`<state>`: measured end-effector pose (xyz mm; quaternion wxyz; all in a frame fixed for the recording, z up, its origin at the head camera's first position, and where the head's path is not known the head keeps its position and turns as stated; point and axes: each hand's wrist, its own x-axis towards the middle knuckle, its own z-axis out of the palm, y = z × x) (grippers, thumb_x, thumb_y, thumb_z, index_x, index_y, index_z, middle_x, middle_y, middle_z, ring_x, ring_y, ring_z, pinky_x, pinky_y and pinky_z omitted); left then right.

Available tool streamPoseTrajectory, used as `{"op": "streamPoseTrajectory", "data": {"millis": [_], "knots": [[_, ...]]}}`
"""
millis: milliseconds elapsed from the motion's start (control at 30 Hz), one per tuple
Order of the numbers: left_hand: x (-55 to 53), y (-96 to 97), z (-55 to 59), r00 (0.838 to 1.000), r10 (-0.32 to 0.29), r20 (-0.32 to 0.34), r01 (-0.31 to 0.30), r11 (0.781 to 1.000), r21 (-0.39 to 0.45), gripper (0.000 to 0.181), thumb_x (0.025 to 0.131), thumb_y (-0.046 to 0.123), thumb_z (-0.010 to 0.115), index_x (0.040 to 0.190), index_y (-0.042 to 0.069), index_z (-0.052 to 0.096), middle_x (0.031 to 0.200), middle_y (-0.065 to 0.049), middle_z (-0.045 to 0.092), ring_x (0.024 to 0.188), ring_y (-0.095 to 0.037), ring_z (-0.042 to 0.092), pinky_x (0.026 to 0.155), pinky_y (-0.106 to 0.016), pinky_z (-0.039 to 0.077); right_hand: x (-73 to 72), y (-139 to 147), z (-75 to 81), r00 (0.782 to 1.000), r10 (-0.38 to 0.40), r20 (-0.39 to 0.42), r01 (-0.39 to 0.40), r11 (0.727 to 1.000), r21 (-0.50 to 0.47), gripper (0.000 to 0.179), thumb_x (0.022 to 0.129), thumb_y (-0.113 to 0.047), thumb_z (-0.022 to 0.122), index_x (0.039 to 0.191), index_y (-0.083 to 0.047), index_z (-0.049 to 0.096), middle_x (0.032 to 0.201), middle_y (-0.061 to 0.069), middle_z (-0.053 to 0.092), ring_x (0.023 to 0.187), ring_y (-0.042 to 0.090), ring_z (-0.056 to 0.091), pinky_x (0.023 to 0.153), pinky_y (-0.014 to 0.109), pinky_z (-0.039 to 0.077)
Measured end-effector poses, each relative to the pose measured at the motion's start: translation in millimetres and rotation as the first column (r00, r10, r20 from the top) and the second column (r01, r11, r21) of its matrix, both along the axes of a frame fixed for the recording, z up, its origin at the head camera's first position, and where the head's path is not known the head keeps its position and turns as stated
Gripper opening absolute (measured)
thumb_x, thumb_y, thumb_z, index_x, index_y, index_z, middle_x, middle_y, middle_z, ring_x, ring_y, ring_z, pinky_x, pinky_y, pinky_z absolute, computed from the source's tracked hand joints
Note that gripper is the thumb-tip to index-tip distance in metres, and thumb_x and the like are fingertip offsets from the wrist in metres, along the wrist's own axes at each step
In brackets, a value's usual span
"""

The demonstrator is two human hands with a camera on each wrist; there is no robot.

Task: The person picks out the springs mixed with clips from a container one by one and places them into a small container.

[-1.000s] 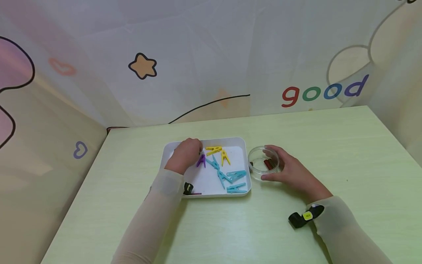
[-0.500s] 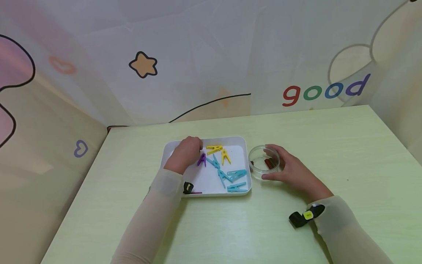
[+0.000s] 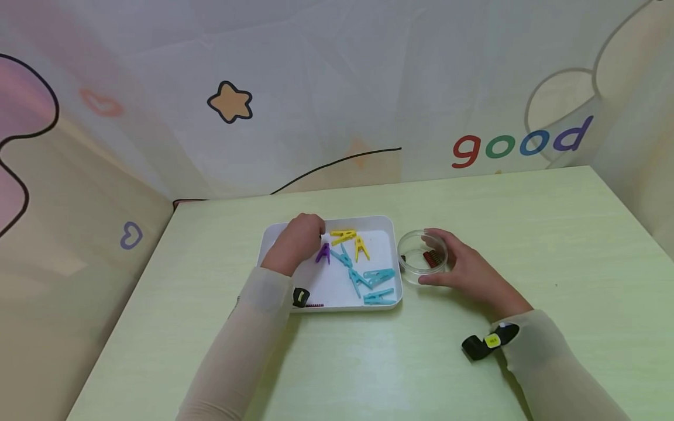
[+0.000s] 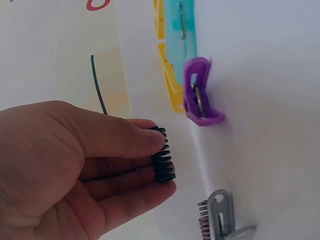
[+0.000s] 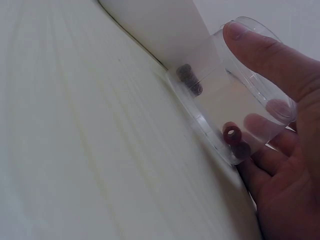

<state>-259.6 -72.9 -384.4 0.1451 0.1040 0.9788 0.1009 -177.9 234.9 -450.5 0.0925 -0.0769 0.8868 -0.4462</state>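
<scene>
My left hand (image 3: 298, 240) is over the left part of the white tray (image 3: 337, 295). In the left wrist view its thumb and fingers pinch a small dark coil spring (image 4: 163, 162). A purple clothespin (image 3: 323, 254) lies just right of that hand. My right hand (image 3: 466, 269) grips a clear round container (image 3: 421, 272) at its right side, thumb and fingers around the wall. Inside the container are a red spring (image 3: 430, 258) with a darker one against it; the right wrist view also shows dark springs (image 5: 189, 80) near the opposite wall.
Yellow clothespins (image 3: 361, 248) and several light blue clothespins (image 3: 378, 297) lie in the tray. A grey clothespin (image 4: 220, 215) with a reddish spring (image 4: 204, 220) beside it shows in the left wrist view. Another reddish spring (image 3: 315, 305) lies by the tray's front edge.
</scene>
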Motion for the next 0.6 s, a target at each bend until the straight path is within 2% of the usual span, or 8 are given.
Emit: {"op": "streamPoseTrajectory", "data": {"millis": [600], "knots": [[8.4,4.4,18.3,1.0,-0.025,-0.018,0.025,0.999,0.02,0.032,0.096,0.005,0.053,0.126,0.008,0.064,0.126,-0.009,0.064,0.118,-0.025,0.058,0.103,-0.04,0.048,-1.0,0,-1.2,1.0,0.001,0.006,-0.001,1.0,0.001,0.1,0.072,-0.048,0.082,0.151,-0.03,0.024,0.156,0.007,0.036,0.144,0.036,0.031,0.111,0.06,0.032]]}}
